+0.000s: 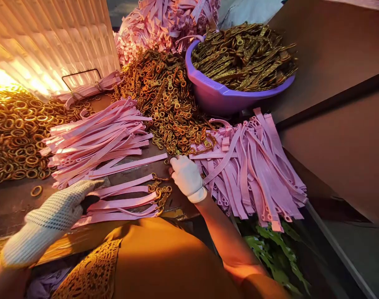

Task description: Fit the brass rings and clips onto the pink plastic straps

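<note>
My left hand (63, 205), in a dotted knit glove, rests at the left ends of several pink straps (124, 203) with brass links on their right ends. A dark object shows under its fingers; what it grips is unclear. My right hand (187, 176), in a white glove, is closed at the lower edge of the brass link pile (171, 104), its fingertips pinched on something small and dark. A single pink strap (130, 164) runs toward those fingertips. A bundle of pink straps (99, 143) lies above my left hand.
Brass rings (18, 133) are heaped at the left. A purple basin (227, 93) of brass pieces stands behind, near a pink strap heap (167, 25). More pink straps (248, 166) spread right, beside a brown panel (339, 83).
</note>
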Tool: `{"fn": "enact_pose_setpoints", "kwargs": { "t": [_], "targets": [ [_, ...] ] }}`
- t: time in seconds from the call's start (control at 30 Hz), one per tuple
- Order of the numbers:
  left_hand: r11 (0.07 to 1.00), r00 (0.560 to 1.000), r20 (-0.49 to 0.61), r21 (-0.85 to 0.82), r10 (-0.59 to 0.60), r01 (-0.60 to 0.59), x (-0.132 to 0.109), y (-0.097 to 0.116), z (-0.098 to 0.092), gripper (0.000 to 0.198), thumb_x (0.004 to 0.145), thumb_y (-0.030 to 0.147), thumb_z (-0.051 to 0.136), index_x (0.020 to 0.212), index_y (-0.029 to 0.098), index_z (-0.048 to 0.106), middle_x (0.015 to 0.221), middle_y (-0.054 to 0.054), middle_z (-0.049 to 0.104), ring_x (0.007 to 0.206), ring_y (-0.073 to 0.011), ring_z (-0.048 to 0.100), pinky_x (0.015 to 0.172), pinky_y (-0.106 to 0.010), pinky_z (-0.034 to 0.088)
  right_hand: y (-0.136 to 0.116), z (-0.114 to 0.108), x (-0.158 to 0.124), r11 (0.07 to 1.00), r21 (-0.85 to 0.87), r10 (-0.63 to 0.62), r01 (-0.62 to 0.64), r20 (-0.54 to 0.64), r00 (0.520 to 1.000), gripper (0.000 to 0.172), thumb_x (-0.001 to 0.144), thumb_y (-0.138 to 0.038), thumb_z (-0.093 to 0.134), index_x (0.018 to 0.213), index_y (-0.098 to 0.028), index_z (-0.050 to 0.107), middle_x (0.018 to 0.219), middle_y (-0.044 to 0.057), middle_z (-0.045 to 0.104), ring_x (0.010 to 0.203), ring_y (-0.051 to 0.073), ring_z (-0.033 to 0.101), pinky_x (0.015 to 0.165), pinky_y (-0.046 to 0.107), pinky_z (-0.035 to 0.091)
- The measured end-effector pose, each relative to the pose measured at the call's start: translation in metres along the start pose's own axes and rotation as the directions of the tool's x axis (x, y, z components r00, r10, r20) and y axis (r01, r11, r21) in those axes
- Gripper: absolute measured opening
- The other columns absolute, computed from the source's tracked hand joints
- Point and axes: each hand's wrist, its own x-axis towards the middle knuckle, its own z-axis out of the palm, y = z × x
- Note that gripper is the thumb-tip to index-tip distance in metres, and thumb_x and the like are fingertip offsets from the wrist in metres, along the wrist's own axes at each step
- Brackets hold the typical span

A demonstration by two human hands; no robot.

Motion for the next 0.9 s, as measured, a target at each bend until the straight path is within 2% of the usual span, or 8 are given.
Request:
{"fn": "enact_pose_setpoints", "kwargs": {
  "t": [0.1, 0.2, 0.3, 0.47, 0.57, 0.7, 0.77, 0.9],
  "targets": [
    [0.932, 0.977, 0.090, -0.295, -0.194, 0.213, -0.001, 0.020, 0.025, 0.039, 0.085, 0.046, 0.066, 0.115, 0.021, 0.072, 0.091, -0.005, 0.075, 0.058, -0.0118, 0.056, 0.050, -0.021, 0.049, -0.004, 0.007, 0.008, 0.994, -0.047, 0.095, -0.093, 0.038, 0.995, 0.017, 0.091, -0.007, 0.048, 0.101, -0.015, 0.061, 0.099, 0.012, 0.062, 0.085, 0.022, 0.058, 0.064, 0.030, 0.034],
    [0.540, 0.860, 0.285, -0.683, -0.424, 0.492, 0.001, 0.043, 0.051, 0.042, 0.089, 0.044, 0.064, 0.118, 0.015, 0.069, 0.096, -0.012, 0.074, 0.064, -0.0135, 0.064, 0.053, -0.021, 0.054, -0.006, 0.010, 0.007, 0.993, -0.021, 0.116, -0.115, 0.058, 0.992, 0.022, 0.089, -0.005, 0.046, 0.102, -0.015, 0.061, 0.097, 0.011, 0.063, 0.081, 0.022, 0.057, 0.064, 0.031, 0.034],
    [0.315, 0.772, 0.506, -0.715, -0.384, 0.625, 0.004, 0.059, 0.069, 0.046, 0.092, 0.048, 0.057, 0.118, 0.011, 0.068, 0.100, -0.018, 0.074, 0.069, -0.0190, 0.069, 0.052, -0.025, 0.057, -0.002, 0.008, -0.003, 0.998, 0.024, 0.061, -0.061, 0.017, 0.998, 0.022, 0.084, -0.004, 0.048, 0.094, -0.016, 0.063, 0.096, 0.010, 0.063, 0.089, 0.025, 0.057, 0.071, 0.033, 0.038],
    [0.357, 0.755, 0.548, -0.666, -0.362, 0.655, 0.000, 0.067, 0.079, 0.039, 0.081, 0.036, 0.070, 0.115, 0.016, 0.070, 0.094, -0.014, 0.074, 0.069, -0.0203, 0.070, 0.053, -0.025, 0.057, 0.000, 0.008, -0.025, 0.957, 0.287, 0.013, 0.051, -0.216, 0.976, 0.039, 0.072, 0.003, 0.045, 0.099, -0.015, 0.066, 0.105, 0.012, 0.064, 0.100, 0.025, 0.057, 0.085, 0.033, 0.045],
    [0.461, 0.798, 0.503, -0.652, -0.332, 0.603, -0.003, 0.066, 0.084, 0.033, 0.077, 0.028, 0.076, 0.107, 0.015, 0.071, 0.089, -0.010, 0.072, 0.067, -0.0148, 0.066, 0.057, -0.020, 0.055, -0.012, 0.009, -0.035, 0.845, 0.486, -0.080, 0.223, -0.298, 0.951, 0.055, 0.072, 0.003, 0.042, 0.119, -0.015, 0.063, 0.105, 0.009, 0.066, 0.098, 0.021, 0.061, 0.090, 0.031, 0.049],
    [0.648, 0.857, 0.459, -0.584, -0.233, 0.489, -0.005, 0.060, 0.092, 0.032, 0.086, 0.042, 0.071, 0.098, 0.012, 0.069, 0.073, -0.005, 0.067, 0.056, -0.0085, 0.057, 0.049, -0.014, 0.047, -0.034, 0.002, -0.043, 0.703, 0.586, -0.221, 0.403, -0.358, 0.907, 0.053, 0.083, -0.005, 0.046, 0.134, -0.016, 0.055, 0.115, 0.010, 0.065, 0.105, 0.020, 0.061, 0.094, 0.032, 0.051],
    [0.591, 0.859, 0.446, -0.631, -0.253, 0.502, -0.004, 0.055, 0.096, 0.029, 0.085, 0.039, 0.072, 0.099, 0.014, 0.069, 0.079, -0.005, 0.068, 0.061, -0.0095, 0.060, 0.055, -0.016, 0.052, -0.041, -0.003, -0.044, 0.723, 0.524, -0.279, 0.451, -0.376, 0.884, 0.050, 0.086, -0.008, 0.049, 0.136, -0.015, 0.054, 0.116, 0.012, 0.064, 0.107, 0.022, 0.059, 0.094, 0.033, 0.051],
    [0.347, 0.816, 0.395, -0.761, -0.422, 0.548, -0.001, 0.044, 0.101, 0.023, 0.080, 0.022, 0.073, 0.102, 0.018, 0.069, 0.095, -0.005, 0.071, 0.082, -0.0134, 0.068, 0.076, -0.022, 0.060, -0.044, -0.007, -0.044, 0.800, 0.299, -0.371, 0.521, -0.436, 0.820, 0.044, 0.095, -0.012, 0.047, 0.139, -0.013, 0.052, 0.117, 0.014, 0.061, 0.106, 0.022, 0.056, 0.090, 0.035, 0.050]
  ]
}}
